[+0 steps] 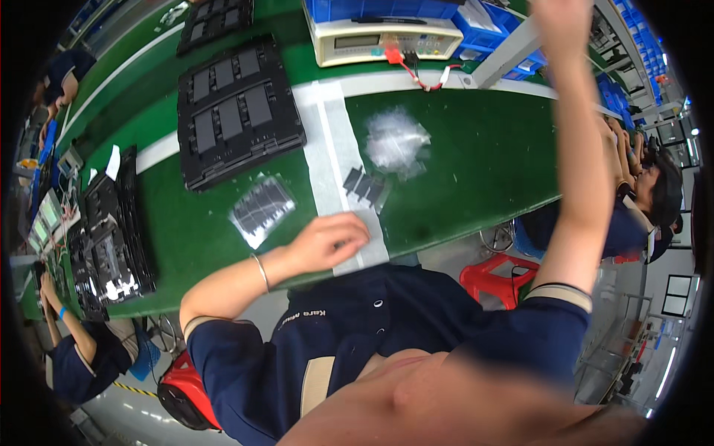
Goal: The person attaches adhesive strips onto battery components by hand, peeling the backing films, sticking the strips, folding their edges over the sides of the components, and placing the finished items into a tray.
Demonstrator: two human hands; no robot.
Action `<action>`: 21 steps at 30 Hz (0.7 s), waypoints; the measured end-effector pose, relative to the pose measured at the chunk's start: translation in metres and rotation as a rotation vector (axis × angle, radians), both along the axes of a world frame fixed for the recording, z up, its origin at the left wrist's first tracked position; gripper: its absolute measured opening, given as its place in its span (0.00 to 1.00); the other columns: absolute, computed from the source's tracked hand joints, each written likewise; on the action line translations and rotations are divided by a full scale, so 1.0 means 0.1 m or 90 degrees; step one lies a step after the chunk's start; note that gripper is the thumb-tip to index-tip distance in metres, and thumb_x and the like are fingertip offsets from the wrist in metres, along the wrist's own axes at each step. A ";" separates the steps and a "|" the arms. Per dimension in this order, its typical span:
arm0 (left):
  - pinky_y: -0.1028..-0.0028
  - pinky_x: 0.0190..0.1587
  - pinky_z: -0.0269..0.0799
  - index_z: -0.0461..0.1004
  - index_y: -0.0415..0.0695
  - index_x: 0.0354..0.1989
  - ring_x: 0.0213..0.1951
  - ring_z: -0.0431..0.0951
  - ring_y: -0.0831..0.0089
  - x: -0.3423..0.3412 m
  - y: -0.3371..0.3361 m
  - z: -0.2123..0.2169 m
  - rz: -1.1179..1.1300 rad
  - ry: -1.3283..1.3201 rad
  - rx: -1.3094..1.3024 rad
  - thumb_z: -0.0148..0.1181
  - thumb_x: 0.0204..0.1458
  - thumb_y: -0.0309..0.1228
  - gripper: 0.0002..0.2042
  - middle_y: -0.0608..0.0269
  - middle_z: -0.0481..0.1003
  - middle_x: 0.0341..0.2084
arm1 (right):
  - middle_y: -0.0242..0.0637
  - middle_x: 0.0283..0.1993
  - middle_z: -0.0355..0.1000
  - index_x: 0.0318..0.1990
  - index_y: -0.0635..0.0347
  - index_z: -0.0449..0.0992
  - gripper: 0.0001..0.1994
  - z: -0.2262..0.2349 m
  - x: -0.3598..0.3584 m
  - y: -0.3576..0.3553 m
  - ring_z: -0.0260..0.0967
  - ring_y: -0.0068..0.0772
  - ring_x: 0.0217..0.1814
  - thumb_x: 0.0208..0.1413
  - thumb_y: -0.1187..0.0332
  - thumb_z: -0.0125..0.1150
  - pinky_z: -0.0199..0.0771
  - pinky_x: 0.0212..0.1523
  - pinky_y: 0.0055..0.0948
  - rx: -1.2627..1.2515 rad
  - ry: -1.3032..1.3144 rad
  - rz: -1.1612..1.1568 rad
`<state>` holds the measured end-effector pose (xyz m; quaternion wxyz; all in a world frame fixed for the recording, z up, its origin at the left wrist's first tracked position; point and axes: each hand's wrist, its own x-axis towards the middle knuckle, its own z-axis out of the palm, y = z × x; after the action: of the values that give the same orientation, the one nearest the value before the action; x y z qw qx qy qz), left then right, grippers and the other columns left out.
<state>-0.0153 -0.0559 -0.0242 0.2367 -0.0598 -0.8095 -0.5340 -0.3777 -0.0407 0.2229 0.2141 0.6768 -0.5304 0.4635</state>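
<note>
My left hand rests on the white strip near the front edge of the green table, its fingers curled in and nothing visible in them. My right arm is raised at the upper right; the right hand is blurred and cut off by the top edge, so its fingers cannot be read. Just beyond my left hand lies a small clear sheet with black strips. To its left is a larger sheet of black pieces in clear film. A heap of clear plastic film lies farther back.
A black tray with grey rectangular pads stands at the left, with stacked black trays beyond. A white bench instrument with red and black leads sits at the back beside blue bins. A red stool stands below the table; other people sit on both sides.
</note>
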 end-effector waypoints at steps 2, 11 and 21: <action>0.72 0.32 0.71 0.71 0.37 0.24 0.30 0.75 0.65 0.04 -0.01 0.01 0.070 0.019 -0.065 0.55 0.43 0.19 0.00 0.57 0.74 0.27 | 0.42 0.34 0.75 0.29 0.64 0.76 0.08 -1.22 0.98 0.40 0.73 0.33 0.38 0.47 0.78 0.49 0.73 0.39 0.30 0.184 -0.148 0.108; 0.72 0.41 0.68 0.71 0.37 0.34 0.39 0.73 0.65 0.24 0.10 0.05 0.240 -0.117 -0.068 0.55 0.46 0.22 0.06 0.57 0.71 0.35 | 0.44 0.53 0.65 0.50 0.63 0.67 0.29 -2.56 1.97 1.41 0.61 0.39 0.57 0.38 0.59 0.63 0.60 0.57 0.39 0.389 0.113 0.219; 0.74 0.49 0.64 0.59 0.39 0.54 0.45 0.69 0.74 0.10 0.01 0.25 0.053 -0.278 0.499 0.56 0.49 0.24 0.23 0.59 0.70 0.43 | 0.27 0.35 0.74 0.27 0.55 0.76 0.06 -2.26 1.79 1.09 0.71 0.24 0.37 0.37 0.72 0.60 0.60 0.34 0.22 -0.046 0.192 0.239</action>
<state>-0.0052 -0.0551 0.0012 0.0865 0.1814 -0.5786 -0.7904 -0.1984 0.0685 -0.0027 0.2248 0.8170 -0.3404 0.4077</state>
